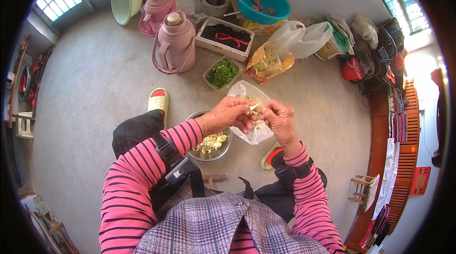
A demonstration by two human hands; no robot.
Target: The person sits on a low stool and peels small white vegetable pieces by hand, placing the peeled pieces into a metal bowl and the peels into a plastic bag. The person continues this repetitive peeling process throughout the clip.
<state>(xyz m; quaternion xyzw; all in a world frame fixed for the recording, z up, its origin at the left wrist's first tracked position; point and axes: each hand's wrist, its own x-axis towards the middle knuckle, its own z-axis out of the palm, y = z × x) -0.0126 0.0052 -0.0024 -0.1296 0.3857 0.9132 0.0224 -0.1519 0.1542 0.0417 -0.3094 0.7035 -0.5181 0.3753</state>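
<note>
Two hands: left hand [227, 116] and right hand [279, 118], each grip pinched on one pale garlic clove [252, 108] above one clear bag [251, 93]. One steel bowl [213, 152], partly hidden. Two pink flasks [175, 42].

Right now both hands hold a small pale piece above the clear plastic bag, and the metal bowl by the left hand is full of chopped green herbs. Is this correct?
Not quite. The head view shows the metal bowl holding pale peeled pieces; the chopped green herbs lie in a clear tray farther away. The left hand and right hand do hold a small pale piece above the clear plastic bag.
</note>
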